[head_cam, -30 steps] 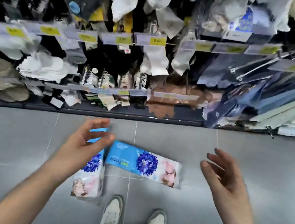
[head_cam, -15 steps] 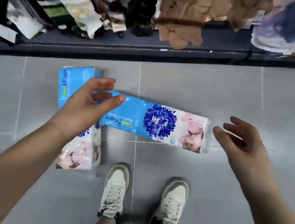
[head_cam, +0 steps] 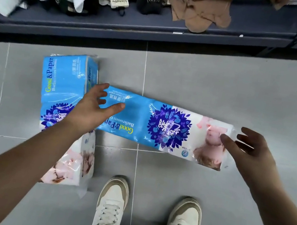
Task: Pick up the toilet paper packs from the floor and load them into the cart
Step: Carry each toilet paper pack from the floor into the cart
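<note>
Two long blue-and-white toilet paper packs lie on the grey tiled floor. One pack (head_cam: 161, 126) lies crosswise in front of my feet. The other pack (head_cam: 65, 82) lies lengthwise at the left, partly under my left forearm. My left hand (head_cam: 92, 108) hovers open over the left end of the crosswise pack, fingers spread. My right hand (head_cam: 252, 150) is open at that pack's right end, thumb near its edge. Neither hand grips anything. No cart is in view.
A dark low shelf (head_cam: 137, 33) with hanging socks and packaged goods runs along the far side of the floor. My two white sneakers (head_cam: 111, 205) stand just behind the packs.
The view has dropped closer to the floor. Both hands have come down toward the two ends of the crosswise pack.
</note>
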Motion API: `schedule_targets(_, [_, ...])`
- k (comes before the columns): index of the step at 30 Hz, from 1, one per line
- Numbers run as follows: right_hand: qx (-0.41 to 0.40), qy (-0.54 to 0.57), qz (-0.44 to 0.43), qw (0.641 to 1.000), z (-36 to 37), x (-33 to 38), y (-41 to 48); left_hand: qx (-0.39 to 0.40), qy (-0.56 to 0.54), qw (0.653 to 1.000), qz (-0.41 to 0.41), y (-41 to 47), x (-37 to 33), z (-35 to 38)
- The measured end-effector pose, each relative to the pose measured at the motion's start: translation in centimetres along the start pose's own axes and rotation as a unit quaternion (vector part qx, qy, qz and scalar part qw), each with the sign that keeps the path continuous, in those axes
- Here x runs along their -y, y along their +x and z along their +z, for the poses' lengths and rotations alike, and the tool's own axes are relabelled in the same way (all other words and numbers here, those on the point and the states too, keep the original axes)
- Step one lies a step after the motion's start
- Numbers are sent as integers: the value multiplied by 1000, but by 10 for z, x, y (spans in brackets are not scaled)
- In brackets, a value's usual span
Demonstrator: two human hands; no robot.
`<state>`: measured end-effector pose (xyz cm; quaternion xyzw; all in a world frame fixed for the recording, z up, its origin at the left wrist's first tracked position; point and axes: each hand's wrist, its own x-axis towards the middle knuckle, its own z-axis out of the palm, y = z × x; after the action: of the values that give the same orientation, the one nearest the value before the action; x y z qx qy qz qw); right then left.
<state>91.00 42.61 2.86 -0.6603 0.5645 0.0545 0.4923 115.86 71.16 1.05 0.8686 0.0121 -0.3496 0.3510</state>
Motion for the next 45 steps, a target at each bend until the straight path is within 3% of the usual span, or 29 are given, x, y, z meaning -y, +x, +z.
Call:
schedule_targets(9, [-5, -24, 29, 999, 26, -31, 43, -30, 55, 997, -46, 70, 51, 7])
schedule_targets(12, [3, 5, 80, 997, 31, -39, 56, -17, 66, 996, -61, 101, 96, 8])
schedule_targets(16, [20, 23, 107, 994, 40, -52, 73, -27, 61, 995, -69, 92, 73, 17])
schedule_targets(22, [-5, 20, 120, 993, 59, -52, 80, 18, 63, 989, -129, 86, 56, 28])
schedule_targets(26, [-15, 61, 140, 988, 71, -47, 79, 21, 35, 989, -144, 93, 59, 26])
schedule_targets(31, [-24, 58, 102, 993, 68, -50, 83, 17, 22, 987, -158, 109, 90, 21])
schedule_targets(38, [-46, 62, 68, 995, 66, -43, 87, -24, -7, 992, -125, 87, 70, 25])
schedule_targets(45, [-62, 173, 34, 982, 54, -17, 83, -76, -11, 996, -36, 82, 24, 31])
